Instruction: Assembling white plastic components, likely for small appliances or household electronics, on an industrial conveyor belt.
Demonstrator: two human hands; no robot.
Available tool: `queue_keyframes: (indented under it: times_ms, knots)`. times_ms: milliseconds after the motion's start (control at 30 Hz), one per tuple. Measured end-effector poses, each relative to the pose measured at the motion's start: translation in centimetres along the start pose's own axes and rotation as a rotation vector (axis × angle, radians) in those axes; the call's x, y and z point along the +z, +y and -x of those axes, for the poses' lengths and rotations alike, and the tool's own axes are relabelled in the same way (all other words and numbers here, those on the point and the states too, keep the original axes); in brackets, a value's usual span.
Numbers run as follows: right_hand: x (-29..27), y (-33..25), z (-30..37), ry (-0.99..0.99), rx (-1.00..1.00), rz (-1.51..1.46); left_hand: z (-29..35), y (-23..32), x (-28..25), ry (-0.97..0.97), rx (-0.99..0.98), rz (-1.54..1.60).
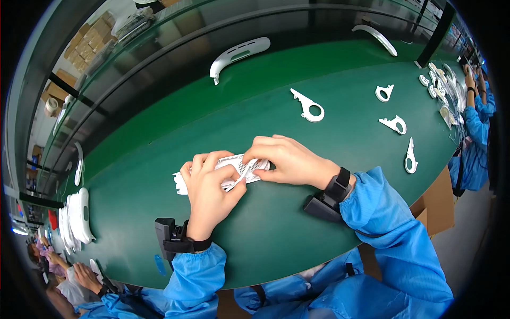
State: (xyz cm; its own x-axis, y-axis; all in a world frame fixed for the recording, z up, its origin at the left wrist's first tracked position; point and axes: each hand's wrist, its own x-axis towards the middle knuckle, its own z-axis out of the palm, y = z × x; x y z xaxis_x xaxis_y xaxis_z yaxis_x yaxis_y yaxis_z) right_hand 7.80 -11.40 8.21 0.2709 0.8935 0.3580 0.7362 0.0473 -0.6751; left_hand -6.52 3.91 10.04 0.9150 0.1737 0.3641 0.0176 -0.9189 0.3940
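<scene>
Over the middle of the green table, a white plastic housing (181,184) with a perforated grille lies beneath my hands. My left hand (208,186) is closed on its left part, the thumb and forefinger near a thin white strip (245,173) that crosses the grille. From the right, my right hand (289,159) grips the housing's right end, forefinger bent down on the strip and thumb by the edge. Fingers hide much of the housing, and whether the strip is a separate piece I cannot tell.
White ring-ended plastic parts (313,111) lie at the right. Curved white covers (239,53) rest along the back, and more are stacked (79,215) at the left. A pile of white parts (440,87) sits far right near a co-worker (478,122); a cardboard box (438,204) stands below.
</scene>
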Motion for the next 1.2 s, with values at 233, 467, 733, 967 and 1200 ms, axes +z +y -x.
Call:
queue_keyframes:
  times_ms: [233, 467, 733, 967, 1200]
  knots:
    - [0.2, 0.5, -0.5, -0.043, -0.025, 0.004, 0.0, -0.1, -0.4, -0.008, -0.022, 0.008]
    - [0.1, 0.2, -0.9, -0.050, 0.032, -0.178, 0.1, -0.4, -0.6, 0.027, -0.041, 0.092]
    - [0.5, -0.3, -0.8, -0.044, -0.044, -0.105, 0.2, -0.5, -1.4, -0.013, -0.062, 0.106]
    - [0.1, -1.4, -1.3, -0.103, -0.021, -0.006, 0.0, -0.2, -1.7, -0.103, -0.131, 0.106]
    - [-0.3, -1.7, -1.6, -0.107, -0.011, 0.076, 0.1, -0.2, -1.3, -0.103, -0.180, 0.071]
